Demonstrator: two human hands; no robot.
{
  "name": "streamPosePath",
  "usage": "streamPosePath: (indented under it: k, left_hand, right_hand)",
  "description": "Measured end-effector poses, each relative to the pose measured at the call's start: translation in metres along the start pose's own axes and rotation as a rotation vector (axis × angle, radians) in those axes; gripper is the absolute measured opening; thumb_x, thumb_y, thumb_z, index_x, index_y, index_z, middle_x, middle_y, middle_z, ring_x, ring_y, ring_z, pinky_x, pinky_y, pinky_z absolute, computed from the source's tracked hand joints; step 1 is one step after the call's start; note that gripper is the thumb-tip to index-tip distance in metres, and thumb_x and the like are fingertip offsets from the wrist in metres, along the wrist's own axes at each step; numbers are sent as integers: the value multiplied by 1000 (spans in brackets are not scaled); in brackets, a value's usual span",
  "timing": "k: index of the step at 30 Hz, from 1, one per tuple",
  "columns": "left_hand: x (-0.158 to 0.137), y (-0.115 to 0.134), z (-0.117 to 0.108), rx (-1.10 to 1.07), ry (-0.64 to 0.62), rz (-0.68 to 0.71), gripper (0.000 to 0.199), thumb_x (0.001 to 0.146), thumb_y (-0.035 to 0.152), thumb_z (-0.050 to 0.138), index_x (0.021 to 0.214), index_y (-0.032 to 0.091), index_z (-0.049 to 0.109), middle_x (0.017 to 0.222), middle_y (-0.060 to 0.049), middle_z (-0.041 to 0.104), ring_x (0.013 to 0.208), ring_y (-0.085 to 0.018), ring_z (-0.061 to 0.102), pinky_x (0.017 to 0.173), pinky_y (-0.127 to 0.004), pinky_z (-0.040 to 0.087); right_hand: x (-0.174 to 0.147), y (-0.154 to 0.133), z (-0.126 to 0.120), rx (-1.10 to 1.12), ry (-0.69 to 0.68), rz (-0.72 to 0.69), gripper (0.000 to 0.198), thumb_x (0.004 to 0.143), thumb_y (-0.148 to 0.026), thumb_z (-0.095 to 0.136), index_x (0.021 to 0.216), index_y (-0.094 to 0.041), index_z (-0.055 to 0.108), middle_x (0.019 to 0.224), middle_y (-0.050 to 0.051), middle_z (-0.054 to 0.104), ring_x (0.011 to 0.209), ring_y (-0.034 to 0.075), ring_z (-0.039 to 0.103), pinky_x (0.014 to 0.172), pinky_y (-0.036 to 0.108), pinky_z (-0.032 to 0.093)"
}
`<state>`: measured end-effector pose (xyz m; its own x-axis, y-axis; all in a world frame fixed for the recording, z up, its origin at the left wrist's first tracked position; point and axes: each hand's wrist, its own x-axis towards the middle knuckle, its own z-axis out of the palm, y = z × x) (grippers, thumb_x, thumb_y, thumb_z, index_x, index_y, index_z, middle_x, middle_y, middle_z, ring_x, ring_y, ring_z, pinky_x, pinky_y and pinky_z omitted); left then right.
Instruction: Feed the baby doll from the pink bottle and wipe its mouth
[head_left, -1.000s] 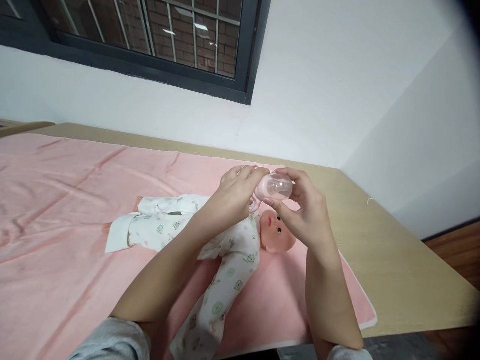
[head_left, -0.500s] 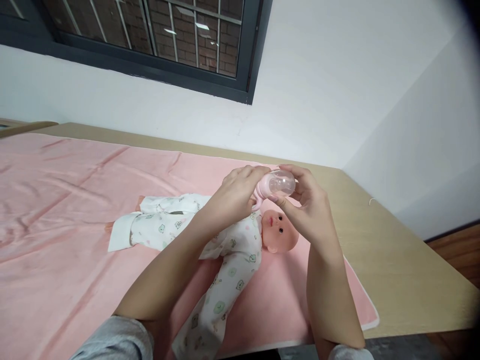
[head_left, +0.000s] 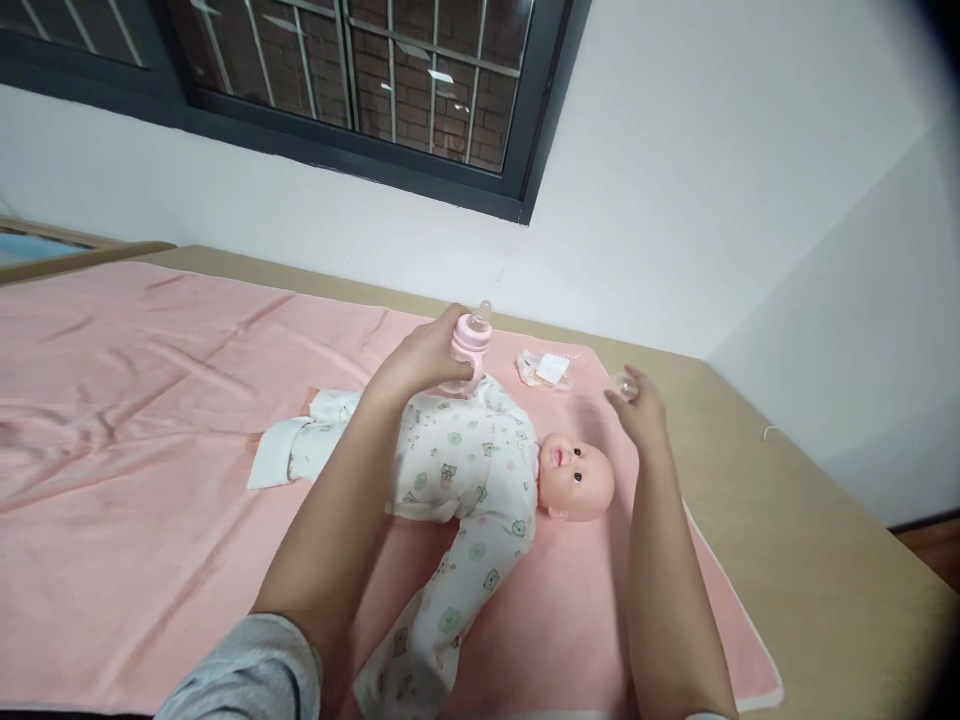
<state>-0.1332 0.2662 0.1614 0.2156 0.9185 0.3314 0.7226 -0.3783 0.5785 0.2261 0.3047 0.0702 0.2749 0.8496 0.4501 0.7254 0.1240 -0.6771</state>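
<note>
My left hand (head_left: 435, 352) is closed around a baby bottle (head_left: 472, 340) with a pink collar and handle. The bottle stands nearly upright above the doll's chest, its clear teat bare at the top. Off to the right, my right hand (head_left: 642, 408) pinches the clear bottle cap (head_left: 622, 386), over the blanket's far right edge. Between and below my arms lies a baby doll (head_left: 465, 460) on its back, in white printed clothes, its bald head toward the right. My left forearm hides part of its legs.
A pink blanket (head_left: 180, 420) covers much of the wooden table (head_left: 757, 500). A small clear plastic packet with a white label (head_left: 551, 369) lies beyond the doll's head. Behind the table are a white wall and a dark-framed window (head_left: 360, 150).
The clear cap has come off the bottle. My right hand has moved right with it, while my left has shifted left and turned the bottle upright. The packet is now visible.
</note>
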Motion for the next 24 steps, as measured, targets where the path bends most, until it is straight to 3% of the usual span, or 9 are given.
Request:
streamPosePath:
  k: [3, 5, 8, 10, 15, 19, 24]
  left_hand:
    - [4, -20, -6, 47, 0, -155, 58, 66, 30, 65, 119, 23, 42, 103, -7, 64, 92, -29, 63, 66, -31, 42]
    - [7, -31, -8, 70, -14, -243, 62, 66, 35, 65, 121, 20, 40, 105, -11, 64, 93, -32, 63, 66, -32, 43]
    - [9, -44, -8, 75, -35, -330, 69, 69, 36, 63, 128, 15, 34, 104, -15, 64, 92, -34, 63, 69, -35, 44]
    - [11, -52, -7, 85, -42, -380, 72, 70, 35, 61, 132, 14, 31, 107, -17, 62, 99, -36, 61, 74, -37, 46]
    - [13, -74, -5, 258, -1, -502, 71, 70, 34, 64, 133, 19, 36, 119, -21, 57, 124, -41, 46, 86, -40, 46]
    - [17, -94, -4, 280, -19, -576, 72, 65, 25, 70, 130, 18, 39, 113, -15, 64, 120, -37, 53, 86, -36, 48]
    - [19, -110, -1, 307, -66, -620, 80, 61, 15, 73, 133, 18, 38, 121, -14, 65, 114, -32, 60, 86, -31, 48]
  right_hand:
    - [-4, 42, 30, -137, -115, 174, 65, 74, -32, 59, 135, -14, 49, 123, 19, 59, 106, 29, 61, 100, 47, 46]
    - [-11, 61, 42, -174, -115, 261, 63, 76, -34, 56, 135, -15, 49, 127, 19, 57, 110, 29, 60, 101, 45, 44]
    - [-18, 78, 50, -109, -72, 281, 76, 75, -42, 58, 142, -13, 38, 134, 21, 53, 121, 31, 54, 105, 43, 41]
    - [-20, 83, 53, -47, -26, 280, 82, 76, -50, 56, 143, -9, 34, 138, 24, 49, 126, 32, 50, 108, 44, 38]
    - [-19, 87, 56, -9, 49, 309, 77, 85, -59, 36, 140, -5, 35, 138, 26, 46, 128, 31, 49, 108, 44, 37]
    - [-17, 90, 57, -2, 91, 333, 80, 84, -63, 31, 137, -2, 38, 133, 27, 50, 123, 34, 51, 105, 46, 38]
    - [-16, 94, 58, 5, 101, 323, 78, 84, -63, 32, 133, -3, 44, 130, 27, 52, 120, 34, 51, 104, 46, 38]
